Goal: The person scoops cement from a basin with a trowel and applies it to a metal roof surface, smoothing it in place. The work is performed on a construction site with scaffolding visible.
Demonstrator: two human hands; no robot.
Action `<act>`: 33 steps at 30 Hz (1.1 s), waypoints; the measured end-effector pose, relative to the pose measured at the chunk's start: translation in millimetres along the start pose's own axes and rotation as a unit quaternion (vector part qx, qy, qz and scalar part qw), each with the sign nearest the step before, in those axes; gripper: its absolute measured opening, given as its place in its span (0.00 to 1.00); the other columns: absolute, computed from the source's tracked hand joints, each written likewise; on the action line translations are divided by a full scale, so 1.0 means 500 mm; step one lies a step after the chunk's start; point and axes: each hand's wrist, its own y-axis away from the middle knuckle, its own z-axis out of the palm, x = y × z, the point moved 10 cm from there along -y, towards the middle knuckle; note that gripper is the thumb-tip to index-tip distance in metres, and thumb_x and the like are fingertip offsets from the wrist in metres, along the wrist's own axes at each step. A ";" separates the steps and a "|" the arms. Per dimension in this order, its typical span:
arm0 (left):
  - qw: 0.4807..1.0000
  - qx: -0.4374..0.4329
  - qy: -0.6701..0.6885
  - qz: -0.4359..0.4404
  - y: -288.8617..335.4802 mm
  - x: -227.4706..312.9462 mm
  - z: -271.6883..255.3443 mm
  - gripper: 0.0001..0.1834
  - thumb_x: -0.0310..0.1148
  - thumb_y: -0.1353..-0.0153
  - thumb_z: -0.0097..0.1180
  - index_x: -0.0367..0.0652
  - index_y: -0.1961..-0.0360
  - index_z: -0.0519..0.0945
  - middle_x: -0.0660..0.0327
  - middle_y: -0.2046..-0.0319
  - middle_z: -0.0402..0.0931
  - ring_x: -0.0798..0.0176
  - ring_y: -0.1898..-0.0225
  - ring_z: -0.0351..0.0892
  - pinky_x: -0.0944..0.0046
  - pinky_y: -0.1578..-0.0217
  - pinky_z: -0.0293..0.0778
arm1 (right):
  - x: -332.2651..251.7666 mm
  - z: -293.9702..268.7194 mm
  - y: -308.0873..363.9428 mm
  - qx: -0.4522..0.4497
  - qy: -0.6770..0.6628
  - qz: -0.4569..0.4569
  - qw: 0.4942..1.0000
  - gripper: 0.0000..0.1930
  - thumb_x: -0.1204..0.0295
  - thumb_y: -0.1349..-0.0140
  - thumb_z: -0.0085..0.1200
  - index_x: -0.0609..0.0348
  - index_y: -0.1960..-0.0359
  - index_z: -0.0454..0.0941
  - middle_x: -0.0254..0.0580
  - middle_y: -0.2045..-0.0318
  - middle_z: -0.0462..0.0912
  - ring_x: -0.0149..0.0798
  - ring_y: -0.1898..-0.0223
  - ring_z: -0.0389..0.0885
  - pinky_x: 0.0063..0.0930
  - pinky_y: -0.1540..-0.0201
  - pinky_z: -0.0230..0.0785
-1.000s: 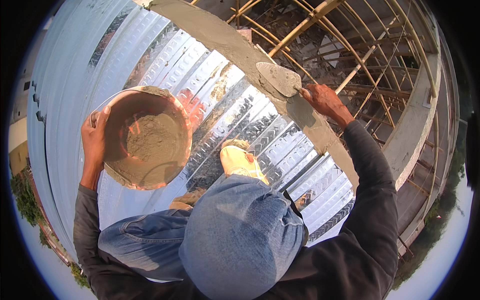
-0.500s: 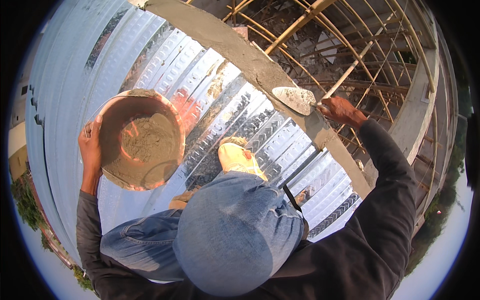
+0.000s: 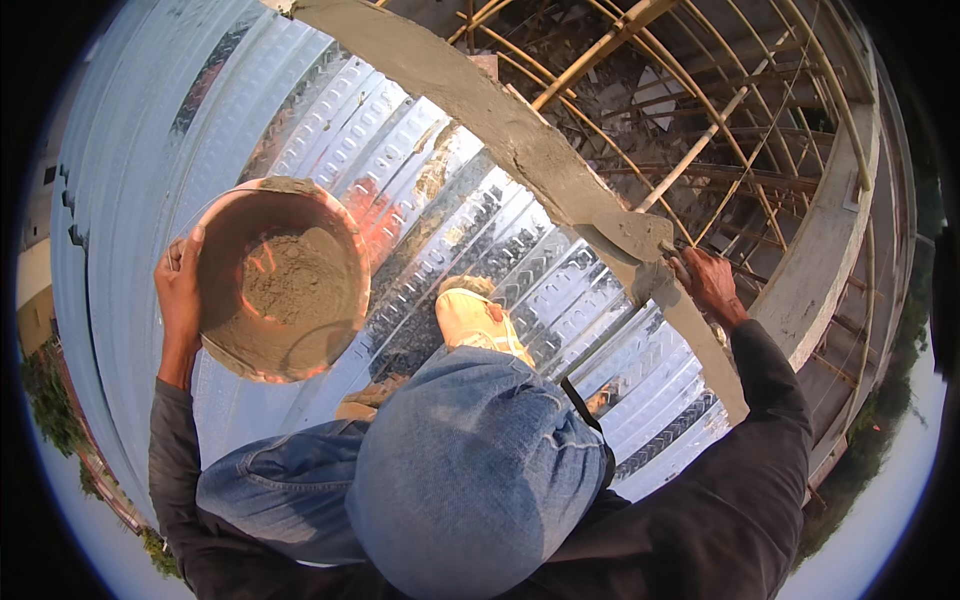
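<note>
My left hand (image 3: 180,290) grips the left rim of a round bucket (image 3: 350,260), tilted so that its inside faces me. Grey wet mortar (image 3: 300,280) lies in the bottom and coats the inner wall. On the right, my right hand (image 3: 708,285) is closed round the handle of a trowel (image 3: 630,236). The trowel's mortar-smeared blade lies at the top of a strip of wet mortar (image 3: 520,145) that runs diagonally along the edge. Whether the blade touches the mortar all along I cannot tell.
Ribbed metal decking (image 3: 300,120) spreads under my boot (image 3: 475,320). Beyond the mortar strip the deck drops off to bamboo scaffolding (image 3: 700,120) and rubble below. A concrete beam (image 3: 830,270) stands at the right. A dark strap or bar (image 3: 590,410) lies beside my knee.
My right hand has brought the trowel to the right and nearer to me along the mortar strip, and its blade has turned from bright to shaded. The left hand and bucket stay nearly still.
</note>
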 end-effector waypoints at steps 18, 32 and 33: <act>1.000 0.025 -0.015 -0.007 -0.012 -0.041 -0.026 0.26 0.57 0.25 0.67 0.42 0.61 0.83 0.70 0.67 0.76 0.75 0.65 0.70 0.70 0.61 0.71 | -0.208 -0.137 -0.380 0.047 0.073 -0.153 0.984 0.22 0.46 0.22 0.55 0.54 0.58 0.82 0.47 0.76 0.85 0.57 0.69 0.88 0.54 0.65 0.78; 1.000 -0.007 -0.004 -0.004 -0.032 -0.050 -0.024 0.26 0.57 0.24 0.65 0.40 0.56 0.84 0.70 0.64 0.76 0.73 0.63 0.71 0.69 0.59 0.71 | -0.060 0.001 -0.116 -0.129 -0.027 -0.100 0.986 0.22 0.52 0.22 0.55 0.60 0.49 0.86 0.55 0.66 0.89 0.59 0.57 0.88 0.56 0.52 0.80; 1.000 -0.007 -0.005 -0.005 -0.034 -0.056 -0.029 0.26 0.56 0.24 0.65 0.40 0.56 0.84 0.70 0.64 0.76 0.73 0.63 0.71 0.69 0.59 0.71 | -0.048 0.014 -0.085 -0.130 -0.031 -0.089 0.987 0.21 0.52 0.22 0.54 0.60 0.50 0.85 0.55 0.67 0.89 0.59 0.57 0.88 0.56 0.52 0.80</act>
